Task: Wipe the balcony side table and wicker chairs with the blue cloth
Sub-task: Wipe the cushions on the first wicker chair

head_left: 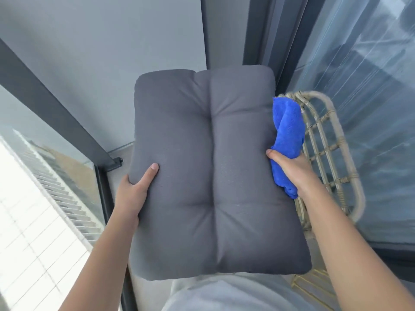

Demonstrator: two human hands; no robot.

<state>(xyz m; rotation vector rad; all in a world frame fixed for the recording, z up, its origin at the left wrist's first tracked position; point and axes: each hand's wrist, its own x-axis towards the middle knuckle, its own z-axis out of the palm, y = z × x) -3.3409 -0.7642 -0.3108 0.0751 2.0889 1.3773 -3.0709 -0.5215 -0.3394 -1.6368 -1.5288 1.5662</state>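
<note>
Both hands hold up a grey cushion (pixel 213 171) in front of the person. The left hand (pixel 132 194) grips its left edge, thumb on top and fingers curled out of sight underneath. The right hand (pixel 292 171) clasps the right edge and pinches the blue cloth (pixel 287 133) against it, thumb over the cushion's face. The bunched cloth runs lengthwise from near to far along that edge. Just right of it stands a wicker chair (pixel 325 153), beside the glass door (pixel 370 86).
</note>
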